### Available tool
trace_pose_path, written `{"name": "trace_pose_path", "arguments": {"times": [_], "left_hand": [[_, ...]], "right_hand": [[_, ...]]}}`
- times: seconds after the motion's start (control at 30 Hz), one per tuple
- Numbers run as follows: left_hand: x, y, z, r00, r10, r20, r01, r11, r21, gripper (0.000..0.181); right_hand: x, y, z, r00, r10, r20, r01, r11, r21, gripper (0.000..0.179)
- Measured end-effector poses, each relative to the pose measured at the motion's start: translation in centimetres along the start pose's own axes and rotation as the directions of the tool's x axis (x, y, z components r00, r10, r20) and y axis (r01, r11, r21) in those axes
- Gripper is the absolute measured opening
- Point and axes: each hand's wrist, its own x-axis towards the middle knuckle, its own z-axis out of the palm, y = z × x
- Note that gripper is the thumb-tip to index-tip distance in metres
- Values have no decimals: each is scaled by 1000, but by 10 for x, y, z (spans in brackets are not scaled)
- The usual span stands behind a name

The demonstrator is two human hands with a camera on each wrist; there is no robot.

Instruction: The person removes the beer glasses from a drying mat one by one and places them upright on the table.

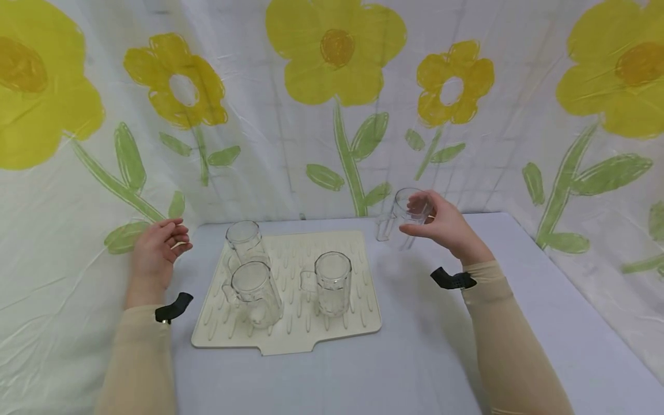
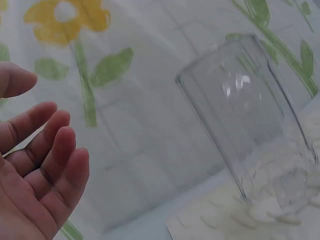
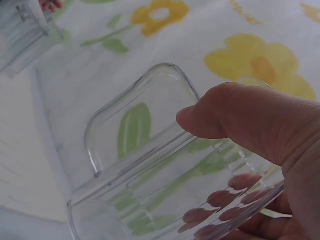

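Observation:
My right hand (image 1: 438, 225) grips a clear glass mug (image 1: 411, 206) near the back of the table, to the right of the mat. In the right wrist view the thumb lies on the near side of that mug (image 3: 150, 185), fingers round the far side, its handle (image 3: 92, 135) turned away from the palm. My left hand (image 1: 155, 248) hangs left of the mat with loosely bent fingers and nothing in it. On the cream drying mat (image 1: 290, 340) stand three more clear mugs: one at the back left (image 1: 245, 239), one at the front left (image 1: 256, 294), one at the right (image 1: 333, 282).
A pale cloth covers the table (image 1: 415, 357). Behind it hangs a white curtain (image 1: 249, 144) printed with yellow flowers, close to the table's back edge. The mat has raised ridges and a front tab.

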Motion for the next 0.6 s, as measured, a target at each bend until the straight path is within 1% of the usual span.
{"name": "trace_pose_path", "arguments": {"times": [0.07,0.13,0.23,0.3,0.37,0.5,0.6], "left_hand": [[1,-13,-16,996,-81,-20,81,997,-21,17],[0,-26,-29,989,-143,-41,142,989,-36,16],[-1,-41,-44,977,-203,-66,201,979,-43,15],[-2,-47,-50,971,-223,-86,220,975,-41,14],[-4,-51,-53,967,-232,-104,228,972,-49,14],[-7,-53,-52,965,-233,-123,226,971,-74,14],[-6,-53,-50,964,-234,-125,228,972,-55,15]], "right_hand": [[2,6,0,1000,12,5,-12,1000,14,75],[4,10,1,1000,18,7,-18,1000,16,75],[6,15,1,1000,25,8,-25,1000,17,73],[8,18,2,999,31,8,-31,999,13,72],[10,20,2,999,40,8,-41,999,8,73],[13,26,4,998,58,9,-58,998,1,77],[15,34,5,998,69,6,-69,998,0,76]]}}
